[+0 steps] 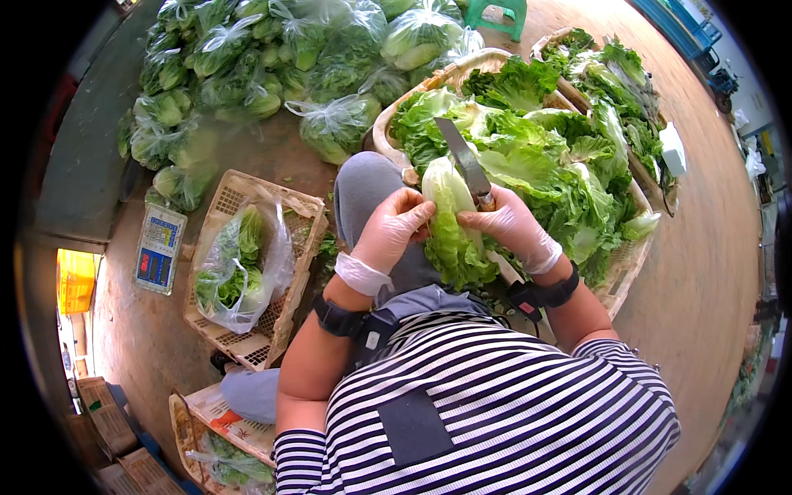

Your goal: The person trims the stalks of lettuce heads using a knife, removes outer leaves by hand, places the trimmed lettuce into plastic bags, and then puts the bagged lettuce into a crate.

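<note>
A pale green head of lettuce point(452, 241) is held between my hands above my lap, its white stem end pointing away from me and its leafy end toward me. My left hand point(388, 231), in a thin clear glove, is closed, pinching leaves at the lettuce's left side. My right hand point(516, 229), gloved too, is closed around the handle of a knife point(464, 157). Its broad blade points up and away, just right of the stem. The right thumb presses on the lettuce as well. The palm-side fingers of both hands are partly hidden.
A large basket point(384, 136) heaped with loose lettuce leaves point(536, 157) stands at my right. To my left, a plastic crate point(318, 216) holds bagged lettuce point(239, 276) beside a digital scale point(161, 249). Bagged lettuces point(334, 124) are piled ahead near a green stool point(516, 16).
</note>
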Demonstrator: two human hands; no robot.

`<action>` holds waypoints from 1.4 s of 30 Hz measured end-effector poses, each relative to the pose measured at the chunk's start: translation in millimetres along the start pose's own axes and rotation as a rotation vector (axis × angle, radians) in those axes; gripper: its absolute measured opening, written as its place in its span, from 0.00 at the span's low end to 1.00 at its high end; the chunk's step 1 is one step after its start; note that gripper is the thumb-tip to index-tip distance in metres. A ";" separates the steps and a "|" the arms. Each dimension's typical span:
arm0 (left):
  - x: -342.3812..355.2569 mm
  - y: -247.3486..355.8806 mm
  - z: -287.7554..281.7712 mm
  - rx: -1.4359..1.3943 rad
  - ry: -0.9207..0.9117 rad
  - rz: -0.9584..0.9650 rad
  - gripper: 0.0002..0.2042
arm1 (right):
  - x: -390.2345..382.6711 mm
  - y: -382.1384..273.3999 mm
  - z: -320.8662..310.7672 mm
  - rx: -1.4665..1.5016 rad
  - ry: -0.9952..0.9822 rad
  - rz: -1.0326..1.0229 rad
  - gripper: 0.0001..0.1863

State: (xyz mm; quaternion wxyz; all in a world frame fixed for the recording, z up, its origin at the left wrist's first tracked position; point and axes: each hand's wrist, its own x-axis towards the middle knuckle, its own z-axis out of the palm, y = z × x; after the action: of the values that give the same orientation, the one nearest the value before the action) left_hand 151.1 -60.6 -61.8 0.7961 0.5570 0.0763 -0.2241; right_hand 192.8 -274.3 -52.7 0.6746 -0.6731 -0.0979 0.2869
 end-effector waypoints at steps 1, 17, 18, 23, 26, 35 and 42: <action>6.0 0.3 1.9 0.114 -0.038 0.045 0.11 | -3.3 -3.5 -3.1 -0.004 -0.011 -0.003 0.19; 53.2 51.8 -6.4 0.049 -0.025 -0.119 0.13 | -59.6 45.0 -92.8 0.826 -0.175 0.219 0.30; 54.5 49.0 -6.0 0.049 -0.025 -0.120 0.13 | -63.3 39.7 -89.5 0.889 -0.106 0.252 0.29; 27.6 31.7 22.9 0.035 -0.024 0.178 0.51 | -24.6 -9.6 -35.5 0.409 0.125 0.024 0.18; 5.9 8.3 24.1 -0.007 -0.107 0.272 0.36 | -10.6 -26.7 4.8 0.203 0.132 -0.066 0.18; -61.0 -23.3 -99.9 -0.698 0.207 0.456 0.30 | 53.1 56.2 -3.1 -1.049 0.285 -0.361 0.21; -103.1 -59.7 -145.5 -0.748 0.432 0.505 0.30 | 26.9 72.9 -140.0 -1.141 0.282 -0.256 0.21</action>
State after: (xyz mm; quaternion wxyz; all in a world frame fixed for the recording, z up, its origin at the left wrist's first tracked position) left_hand 51.9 84.8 -127.9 0.9366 0.2682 0.1775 0.1389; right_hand 268.7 -384.8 -140.3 0.2425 -0.9433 -0.2261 0.0135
